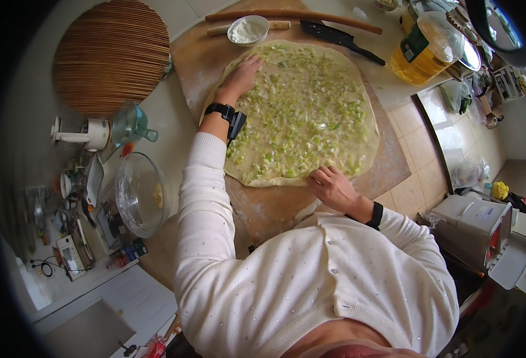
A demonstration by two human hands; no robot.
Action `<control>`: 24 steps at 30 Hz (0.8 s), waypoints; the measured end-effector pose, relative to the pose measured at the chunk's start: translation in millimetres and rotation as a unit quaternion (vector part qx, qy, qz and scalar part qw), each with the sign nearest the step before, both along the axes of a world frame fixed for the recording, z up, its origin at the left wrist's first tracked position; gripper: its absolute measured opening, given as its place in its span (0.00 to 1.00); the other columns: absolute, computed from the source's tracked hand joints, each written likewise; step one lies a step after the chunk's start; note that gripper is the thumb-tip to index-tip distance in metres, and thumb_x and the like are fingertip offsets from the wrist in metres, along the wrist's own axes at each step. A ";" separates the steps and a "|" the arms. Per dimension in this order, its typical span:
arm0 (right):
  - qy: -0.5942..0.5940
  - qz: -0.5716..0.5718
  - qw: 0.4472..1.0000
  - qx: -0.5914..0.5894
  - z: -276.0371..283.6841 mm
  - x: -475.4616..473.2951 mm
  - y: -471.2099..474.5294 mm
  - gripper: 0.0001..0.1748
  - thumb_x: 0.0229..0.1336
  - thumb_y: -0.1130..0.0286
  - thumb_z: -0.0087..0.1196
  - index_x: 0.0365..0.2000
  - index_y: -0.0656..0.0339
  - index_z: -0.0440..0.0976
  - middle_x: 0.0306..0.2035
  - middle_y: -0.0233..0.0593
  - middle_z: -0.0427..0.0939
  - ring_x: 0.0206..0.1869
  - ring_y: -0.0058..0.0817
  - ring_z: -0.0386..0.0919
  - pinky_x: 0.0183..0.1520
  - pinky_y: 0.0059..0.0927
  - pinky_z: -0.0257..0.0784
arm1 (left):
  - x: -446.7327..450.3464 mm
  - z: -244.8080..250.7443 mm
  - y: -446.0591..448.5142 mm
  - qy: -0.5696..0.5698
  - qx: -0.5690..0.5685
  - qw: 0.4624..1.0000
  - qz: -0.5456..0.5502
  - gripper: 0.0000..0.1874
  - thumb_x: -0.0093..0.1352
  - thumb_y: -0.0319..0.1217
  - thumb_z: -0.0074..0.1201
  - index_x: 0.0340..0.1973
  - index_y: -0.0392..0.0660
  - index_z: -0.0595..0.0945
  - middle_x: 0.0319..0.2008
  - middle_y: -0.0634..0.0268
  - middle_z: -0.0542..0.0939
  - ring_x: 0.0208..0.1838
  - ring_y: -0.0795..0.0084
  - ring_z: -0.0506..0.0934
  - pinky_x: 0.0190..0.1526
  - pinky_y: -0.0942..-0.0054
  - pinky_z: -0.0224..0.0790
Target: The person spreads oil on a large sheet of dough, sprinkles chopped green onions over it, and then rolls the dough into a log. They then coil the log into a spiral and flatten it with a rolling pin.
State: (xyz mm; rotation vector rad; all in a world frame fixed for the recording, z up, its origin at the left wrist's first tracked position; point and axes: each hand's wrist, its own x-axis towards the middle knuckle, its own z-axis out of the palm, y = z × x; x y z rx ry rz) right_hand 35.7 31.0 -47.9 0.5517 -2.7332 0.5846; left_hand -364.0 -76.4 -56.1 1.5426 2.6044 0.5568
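A large, thin sheet of dough (305, 116) lies over a floured wooden board (267, 206), scattered with chopped green onion (294, 103). At the sheet's far left edge, my left hand (243, 76) rests on the dough with its fingers stretched out. Its wrist carries a black strap with a small device. My right hand (334, 188) has its fingers curled onto the near edge, gripping the dough there. Along that near side the rim is folded over in a narrow strip. The right fingertips are partly hidden.
Beyond the dough are a bowl of flour (248, 31), a short rolling pin (282, 25), a long rolling pin (299, 14) and a black cleaver (341, 40). An oil jug (424, 49) stands right. On the left are a glass bowl (140, 197) and a round slatted mat (111, 56).
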 end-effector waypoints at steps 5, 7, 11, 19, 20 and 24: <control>0.015 0.012 1.000 -0.001 2.2 1.0 -1.0 0.15 0.50 0.70 0.54 0.41 0.60 0.76 0.35 0.34 0.71 0.40 0.30 0.72 0.43 0.32 0.66 | 3.0 7.9 5.1 0.018 -0.024 0.998 0.052 0.30 0.64 0.18 0.39 0.63 0.46 0.74 0.69 0.55 0.68 0.70 0.53 0.66 0.67 0.62 0.60; -0.005 0.007 1.000 -0.007 7.4 0.3 0.4 0.16 0.50 0.69 0.55 0.42 0.59 0.77 0.36 0.34 0.71 0.41 0.30 0.72 0.43 0.33 0.66 | 8.3 15.6 -1.4 0.020 0.022 0.998 0.052 0.29 0.64 0.19 0.40 0.62 0.47 0.75 0.67 0.55 0.70 0.68 0.53 0.68 0.65 0.62 0.63; -0.029 -0.010 0.999 -0.032 26.3 -10.3 22.1 0.21 0.54 0.69 0.59 0.50 0.58 0.76 0.45 0.34 0.75 0.48 0.31 0.73 0.51 0.38 0.67 | 26.5 34.6 -34.9 -0.005 -0.015 1.000 0.020 0.28 0.65 0.19 0.39 0.60 0.46 0.77 0.64 0.54 0.73 0.66 0.54 0.70 0.64 0.63 0.64; 0.016 -0.135 0.983 0.121 32.8 -79.5 136.0 0.24 0.54 0.79 0.50 0.54 0.58 0.73 0.54 0.38 0.74 0.61 0.36 0.70 0.64 0.47 0.61 | 90.5 50.2 -133.8 -0.051 -0.158 0.985 0.055 0.29 0.67 0.17 0.38 0.66 0.42 0.70 0.70 0.52 0.64 0.73 0.54 0.61 0.68 0.62 0.60; -0.044 -0.164 0.977 0.129 28.1 -84.8 142.9 0.31 0.50 0.84 0.49 0.58 0.59 0.71 0.60 0.40 0.72 0.64 0.36 0.67 0.66 0.41 0.58 | 98.7 49.2 -144.3 -0.059 -0.143 0.985 0.071 0.29 0.67 0.17 0.38 0.65 0.42 0.70 0.70 0.52 0.65 0.73 0.54 0.61 0.68 0.62 0.60; -0.069 -0.153 0.974 0.156 9.0 -103.6 159.9 0.36 0.51 0.85 0.46 0.64 0.56 0.66 0.68 0.39 0.64 0.72 0.35 0.59 0.71 0.48 0.52 | 126.4 42.2 -175.9 -0.034 -0.115 0.992 0.045 0.28 0.67 0.16 0.39 0.64 0.41 0.71 0.69 0.53 0.67 0.71 0.55 0.64 0.68 0.63 0.61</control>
